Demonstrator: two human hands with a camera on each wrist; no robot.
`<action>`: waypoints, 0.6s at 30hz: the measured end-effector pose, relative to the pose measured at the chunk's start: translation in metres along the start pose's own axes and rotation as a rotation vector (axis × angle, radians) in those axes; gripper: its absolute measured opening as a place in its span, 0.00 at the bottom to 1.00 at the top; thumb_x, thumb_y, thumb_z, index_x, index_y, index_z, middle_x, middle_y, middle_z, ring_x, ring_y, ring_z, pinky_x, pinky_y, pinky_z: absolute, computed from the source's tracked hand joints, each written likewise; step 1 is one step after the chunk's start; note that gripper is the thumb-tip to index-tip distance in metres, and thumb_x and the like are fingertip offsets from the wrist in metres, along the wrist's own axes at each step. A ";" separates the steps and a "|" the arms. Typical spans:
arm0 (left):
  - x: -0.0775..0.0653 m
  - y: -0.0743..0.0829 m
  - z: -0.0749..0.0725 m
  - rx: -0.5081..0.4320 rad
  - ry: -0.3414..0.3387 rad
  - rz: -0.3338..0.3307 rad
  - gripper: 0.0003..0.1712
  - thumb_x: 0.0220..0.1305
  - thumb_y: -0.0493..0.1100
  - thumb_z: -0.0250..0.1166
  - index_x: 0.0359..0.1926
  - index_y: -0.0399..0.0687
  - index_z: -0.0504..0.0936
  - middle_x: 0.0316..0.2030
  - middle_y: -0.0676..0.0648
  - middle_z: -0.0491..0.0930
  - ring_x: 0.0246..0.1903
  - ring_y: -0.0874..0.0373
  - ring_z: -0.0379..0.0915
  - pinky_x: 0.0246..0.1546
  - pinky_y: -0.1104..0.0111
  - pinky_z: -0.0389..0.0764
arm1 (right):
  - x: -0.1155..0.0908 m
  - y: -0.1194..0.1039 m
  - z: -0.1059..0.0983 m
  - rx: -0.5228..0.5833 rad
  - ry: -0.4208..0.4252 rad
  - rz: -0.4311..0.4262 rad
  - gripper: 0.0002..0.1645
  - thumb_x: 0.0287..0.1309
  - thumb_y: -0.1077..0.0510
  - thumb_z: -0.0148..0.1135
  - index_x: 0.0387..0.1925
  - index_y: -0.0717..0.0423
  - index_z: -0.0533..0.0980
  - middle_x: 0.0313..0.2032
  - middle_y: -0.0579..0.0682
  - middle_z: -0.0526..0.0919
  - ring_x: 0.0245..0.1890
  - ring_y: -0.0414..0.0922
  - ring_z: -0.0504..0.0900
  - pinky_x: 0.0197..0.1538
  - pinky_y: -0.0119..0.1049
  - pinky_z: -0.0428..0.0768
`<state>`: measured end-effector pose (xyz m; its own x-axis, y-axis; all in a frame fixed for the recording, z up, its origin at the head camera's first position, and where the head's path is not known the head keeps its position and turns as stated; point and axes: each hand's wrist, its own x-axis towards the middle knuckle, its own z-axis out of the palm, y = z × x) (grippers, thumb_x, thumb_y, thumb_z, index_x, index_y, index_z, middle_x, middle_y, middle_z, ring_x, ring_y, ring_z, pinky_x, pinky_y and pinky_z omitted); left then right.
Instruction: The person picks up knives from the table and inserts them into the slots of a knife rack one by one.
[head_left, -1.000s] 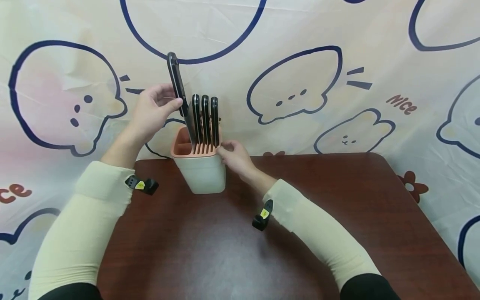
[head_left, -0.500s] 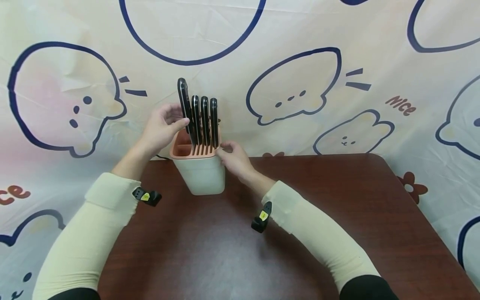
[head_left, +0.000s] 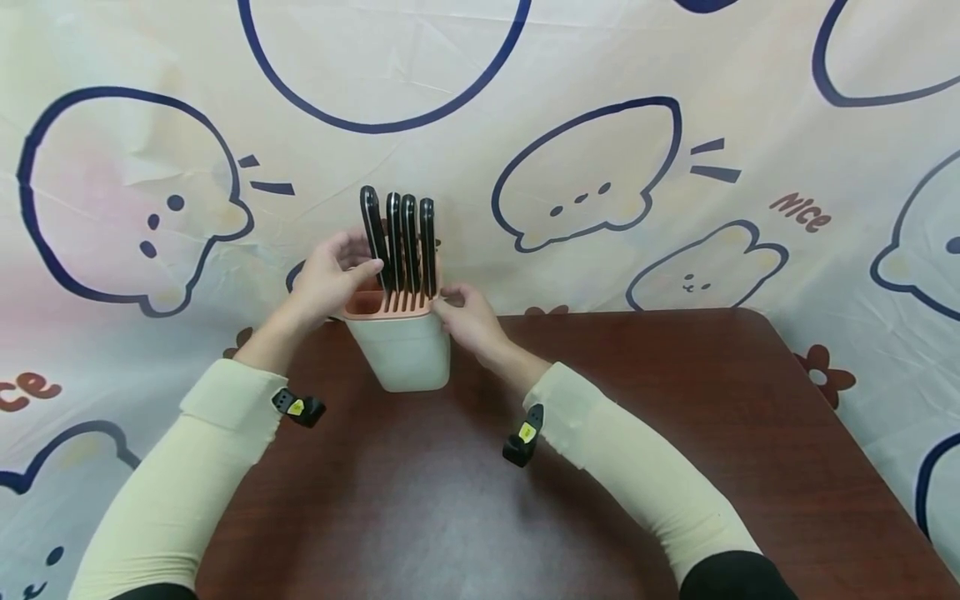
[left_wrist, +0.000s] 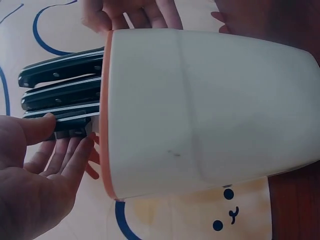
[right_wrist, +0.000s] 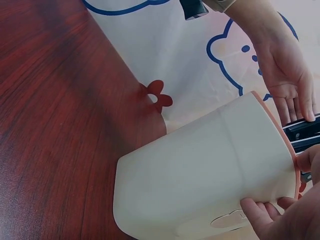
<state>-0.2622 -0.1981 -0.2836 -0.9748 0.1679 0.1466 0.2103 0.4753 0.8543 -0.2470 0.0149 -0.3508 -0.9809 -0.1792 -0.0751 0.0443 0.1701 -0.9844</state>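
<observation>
A white knife block [head_left: 401,354] with an orange slotted top stands at the table's far edge. My left hand [head_left: 330,275] pinches the black handle of the leftmost knife [head_left: 371,218] between thumb and fingers; its blade is down in a slot, out of sight. Three other black-handled knives [head_left: 410,237] stand in the slots beside it. In the left wrist view the left hand [left_wrist: 47,182] is at the handle, close to the orange rim [left_wrist: 104,125]. My right hand [head_left: 474,321] grips the block's right upper edge; in the right wrist view its fingers [right_wrist: 257,212] lie against the white wall.
A dark brown wooden table [head_left: 600,433] carries the block. Behind it hangs a cloth [head_left: 450,158] printed with cartoon figures. Left of the slots, the block has an open orange compartment [head_left: 363,303].
My left hand has moved down and slightly right, with the leftmost knife sinking into its slot until its handle is near the others' height. The right hand has stayed on the block.
</observation>
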 end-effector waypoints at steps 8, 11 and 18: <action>-0.002 -0.009 0.004 0.029 -0.015 -0.033 0.29 0.75 0.39 0.60 0.69 0.30 0.63 0.64 0.31 0.70 0.65 0.39 0.68 0.66 0.49 0.71 | -0.002 0.000 0.001 -0.010 -0.009 -0.005 0.28 0.73 0.55 0.56 0.67 0.63 0.67 0.60 0.60 0.76 0.54 0.53 0.79 0.57 0.45 0.81; -0.002 -0.011 0.004 0.045 -0.017 -0.038 0.29 0.75 0.40 0.60 0.69 0.30 0.63 0.64 0.30 0.70 0.65 0.38 0.68 0.66 0.48 0.70 | -0.003 -0.001 0.001 -0.015 -0.008 -0.001 0.28 0.72 0.54 0.56 0.67 0.63 0.67 0.60 0.60 0.76 0.53 0.53 0.79 0.56 0.45 0.82; -0.002 -0.015 0.005 0.042 -0.027 -0.034 0.29 0.75 0.39 0.59 0.69 0.31 0.63 0.65 0.29 0.70 0.66 0.36 0.68 0.67 0.47 0.70 | -0.001 0.000 0.000 -0.020 -0.005 -0.004 0.29 0.72 0.54 0.56 0.68 0.64 0.67 0.60 0.60 0.75 0.54 0.53 0.79 0.57 0.46 0.82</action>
<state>-0.2633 -0.2007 -0.2991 -0.9793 0.1737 0.1041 0.1806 0.5168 0.8369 -0.2456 0.0150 -0.3505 -0.9801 -0.1848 -0.0719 0.0364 0.1890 -0.9813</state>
